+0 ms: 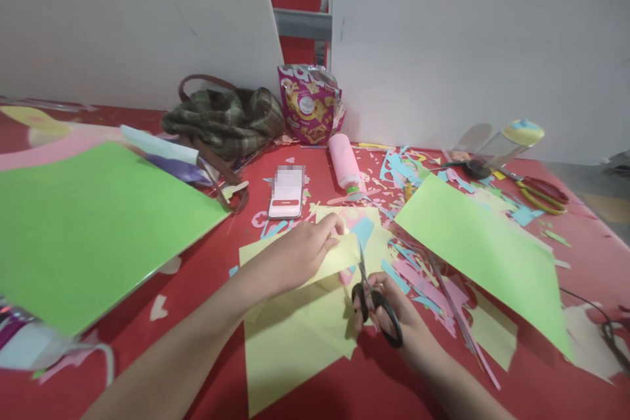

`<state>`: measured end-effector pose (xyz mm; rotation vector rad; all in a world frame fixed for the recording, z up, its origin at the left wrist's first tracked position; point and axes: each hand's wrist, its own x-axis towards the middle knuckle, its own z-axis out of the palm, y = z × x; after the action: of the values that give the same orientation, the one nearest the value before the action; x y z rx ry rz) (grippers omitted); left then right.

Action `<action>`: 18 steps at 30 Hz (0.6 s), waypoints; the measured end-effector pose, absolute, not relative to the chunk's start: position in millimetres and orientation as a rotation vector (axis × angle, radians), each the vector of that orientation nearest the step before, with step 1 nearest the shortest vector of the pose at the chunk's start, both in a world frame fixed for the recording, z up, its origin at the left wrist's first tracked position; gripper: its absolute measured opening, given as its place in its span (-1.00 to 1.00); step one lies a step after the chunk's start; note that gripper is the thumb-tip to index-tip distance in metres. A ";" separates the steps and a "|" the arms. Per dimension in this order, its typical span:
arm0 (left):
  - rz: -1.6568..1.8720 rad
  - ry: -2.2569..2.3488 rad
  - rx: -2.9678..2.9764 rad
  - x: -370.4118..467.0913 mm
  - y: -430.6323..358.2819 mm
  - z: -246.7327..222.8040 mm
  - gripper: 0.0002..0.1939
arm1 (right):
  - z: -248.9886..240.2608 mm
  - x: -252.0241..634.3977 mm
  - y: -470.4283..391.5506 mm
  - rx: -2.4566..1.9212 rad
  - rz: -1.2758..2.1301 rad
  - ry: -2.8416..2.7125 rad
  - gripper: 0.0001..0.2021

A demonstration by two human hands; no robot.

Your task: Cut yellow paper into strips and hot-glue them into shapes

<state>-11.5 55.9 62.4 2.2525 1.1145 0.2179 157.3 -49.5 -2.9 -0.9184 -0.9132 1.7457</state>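
My left hand (315,249) pinches a sheet of pale yellow paper (347,254) near the middle of the table. In my right hand (388,308) is a pair of scissors (365,285) with black handles, my fingers through the loops. The blades point away from me and meet the right edge of the held paper; how far they are parted is hard to make out. Beneath both hands lie more yellow sheets (280,354), overlapping. A blue paper piece (363,231) rests just beyond the scissor tips.
Green sheets lie left (98,230) and right (492,262). Behind are a phone (287,193), a pink bottle (343,161), a snack bag (310,105) and a plaid bag (226,118). Paper scraps (423,282) and red-and-yellow-handled scissors (544,193) are at right. White panels (467,46) stand behind the red table.
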 end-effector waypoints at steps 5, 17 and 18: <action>0.240 1.103 2.240 -11.4 56.6 63.4 -0.81 | -3.1 156.7 -49.3 -0.932 1.759 -0.901 -0.72; 0.257 1.111 2.277 -11.8 55.4 64.7 -0.81 | -2.5 156.0 -48.9 -0.962 1.732 -0.893 -0.71; 0.257 1.112 2.279 -12.0 55.4 64.5 -0.81 | -2.2 155.9 -48.7 -0.962 1.730 -0.891 -0.71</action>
<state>-12.0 55.4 64.5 2.2794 1.1124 0.2570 155.9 -48.7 -2.2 -0.9618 -0.8908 1.7301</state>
